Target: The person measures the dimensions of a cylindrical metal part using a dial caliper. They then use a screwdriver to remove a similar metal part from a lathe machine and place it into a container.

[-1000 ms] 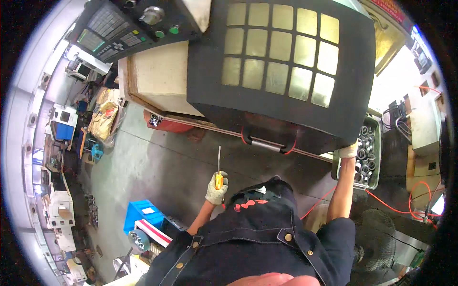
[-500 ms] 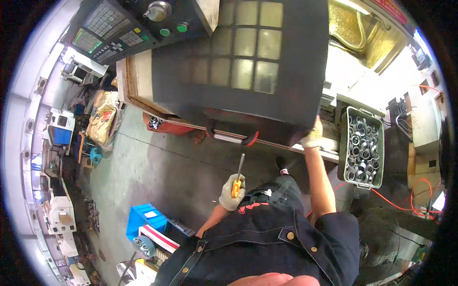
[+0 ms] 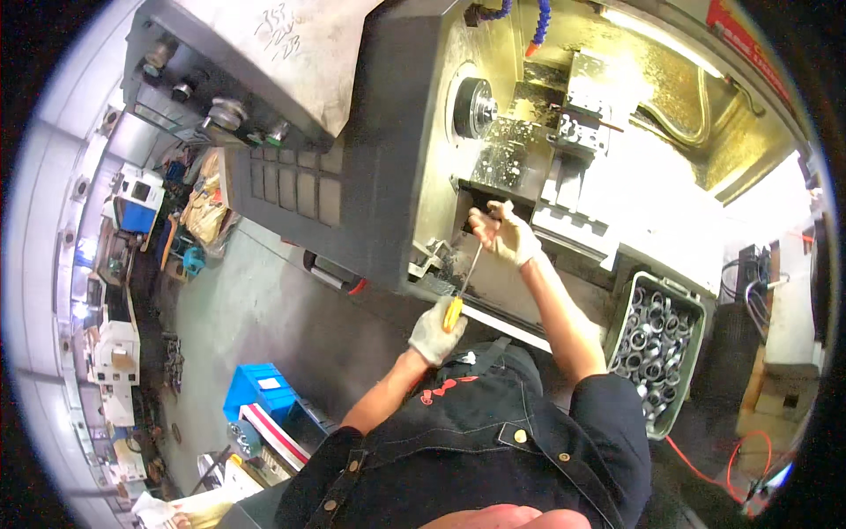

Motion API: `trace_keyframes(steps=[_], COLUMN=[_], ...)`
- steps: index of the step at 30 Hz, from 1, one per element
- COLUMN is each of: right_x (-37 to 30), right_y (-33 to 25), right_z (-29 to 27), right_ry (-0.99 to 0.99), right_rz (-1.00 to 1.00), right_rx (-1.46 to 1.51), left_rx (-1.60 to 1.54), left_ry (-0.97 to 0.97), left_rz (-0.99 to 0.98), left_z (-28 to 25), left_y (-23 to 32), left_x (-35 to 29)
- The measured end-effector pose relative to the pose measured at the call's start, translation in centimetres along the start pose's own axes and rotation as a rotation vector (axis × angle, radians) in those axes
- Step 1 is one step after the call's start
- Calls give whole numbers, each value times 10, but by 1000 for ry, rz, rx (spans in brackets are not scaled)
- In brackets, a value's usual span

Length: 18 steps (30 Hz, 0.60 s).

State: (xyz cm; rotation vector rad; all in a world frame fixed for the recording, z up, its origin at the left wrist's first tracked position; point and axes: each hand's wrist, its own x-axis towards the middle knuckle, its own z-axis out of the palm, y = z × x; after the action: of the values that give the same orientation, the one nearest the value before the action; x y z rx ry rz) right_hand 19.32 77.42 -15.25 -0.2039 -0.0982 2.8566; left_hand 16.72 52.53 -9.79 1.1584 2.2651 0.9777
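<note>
My left hand (image 3: 434,335), in a pale work glove, grips a screwdriver (image 3: 453,315) by its yellow handle. The shaft points away from me, up toward my other hand. My right hand (image 3: 504,234), also gloved but with bare fingertips, reaches into the opening of a lathe with its fingers apart and nothing visibly held. Whether the screwdriver tip touches it I cannot tell. Beyond it a dark round chuck (image 3: 476,108) sits in the left wall of the lathe, with a metal tool holder (image 3: 580,132) to its right. The dark sliding door (image 3: 388,132) stands drawn to the left.
A grey-green bin (image 3: 693,353) full of metal rings stands at the right. A blue and orange coolant hose (image 3: 540,26) hangs inside the lathe. The control panel (image 3: 207,106) juts out at upper left. A blue box (image 3: 256,388) lies at lower left. An orange hose (image 3: 696,465) runs along the floor.
The lathe door has slid left and uncovered the inside. My right hand has left the door's edge and moved left into the opening. My left hand with the screwdriver has risen slightly.
</note>
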Motion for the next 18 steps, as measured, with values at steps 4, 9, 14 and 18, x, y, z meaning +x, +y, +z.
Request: trace_keyframes(steps=[4,9,14,18], right_x=[77,166,213,208], right_y=[-86,-146,-186,-166], right_z=[-32,8,-2,-4], right_ry=[-34,513,521,521], right_rz=[-68,-536,-617,-865], right_rx=[-131,-661,-1178,-1398], left_rx=[90,315,244,73], left_ry=[-3,-41,-57,-58], left_rz=[-172,-260,-232,-283], left_z=[8,0,0,-10], left_y=[29,52,35,14], left_x=[74,128,149,137])
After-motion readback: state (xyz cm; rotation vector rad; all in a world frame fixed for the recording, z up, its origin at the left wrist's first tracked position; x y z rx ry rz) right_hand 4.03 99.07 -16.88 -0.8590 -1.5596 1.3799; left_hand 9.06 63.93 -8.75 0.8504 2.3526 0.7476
